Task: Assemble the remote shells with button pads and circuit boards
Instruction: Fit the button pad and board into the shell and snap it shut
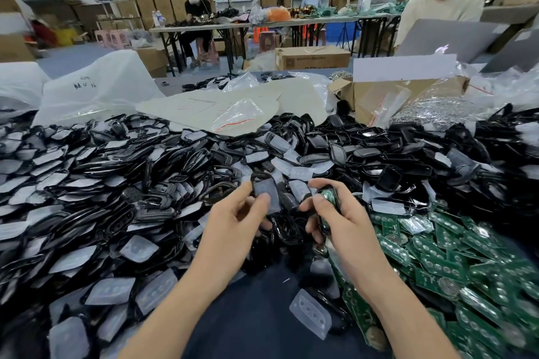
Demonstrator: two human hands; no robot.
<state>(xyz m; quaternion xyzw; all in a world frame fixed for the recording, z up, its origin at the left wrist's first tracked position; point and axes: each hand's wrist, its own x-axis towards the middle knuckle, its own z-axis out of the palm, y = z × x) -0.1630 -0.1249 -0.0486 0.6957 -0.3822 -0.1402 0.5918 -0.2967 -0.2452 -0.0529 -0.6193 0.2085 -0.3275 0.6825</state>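
Left grip (233,227), shell (267,188) pinched at fingertips (263,202)

Black remote shell (259,176) with a translucent button pad (267,198) seated in it, pinched upright in the left hand (233,224). Green circuit board (328,198) in a second shell (323,226), gripped by the right hand (347,221). Shell heap (116,183) at left and centre; board heap (452,256) at right; loose pad (310,313) flat on the counter (256,300).

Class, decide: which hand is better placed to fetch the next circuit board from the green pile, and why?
Right, probably. The right hand sits beside the green pile on its own side, though it grips a part; the left hand, pinching a shell, would have to cross over.
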